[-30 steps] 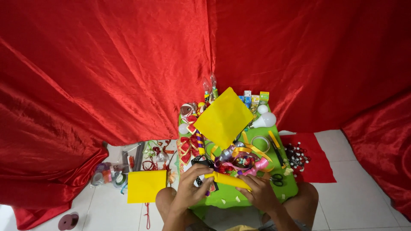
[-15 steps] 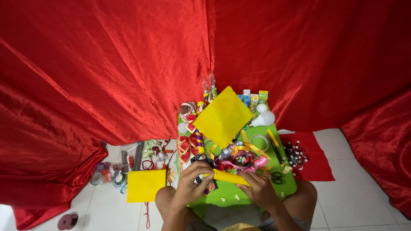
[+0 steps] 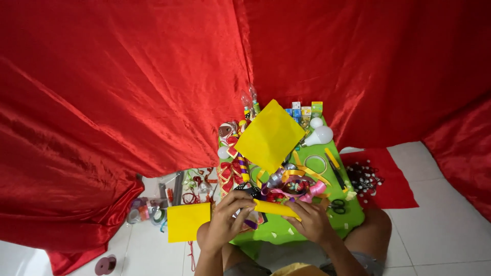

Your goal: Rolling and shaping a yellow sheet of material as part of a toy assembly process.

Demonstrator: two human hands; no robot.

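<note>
holding steady since a second ago, left hand and right hand both grip the yellow paper roll; rolling barely advanced, loose yellow sheet beyond them.

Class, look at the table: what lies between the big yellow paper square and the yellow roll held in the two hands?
In the head view, a tangle of ribbons lies between the yellow square and the yellow roll on the green table.

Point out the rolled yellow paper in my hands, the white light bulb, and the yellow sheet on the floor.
rolled yellow paper point(image 3: 275, 208), head view, middle of the roll.
white light bulb point(image 3: 320, 136), head view, its round globe.
yellow sheet point(image 3: 188, 222), head view, centre of the sheet.
</note>
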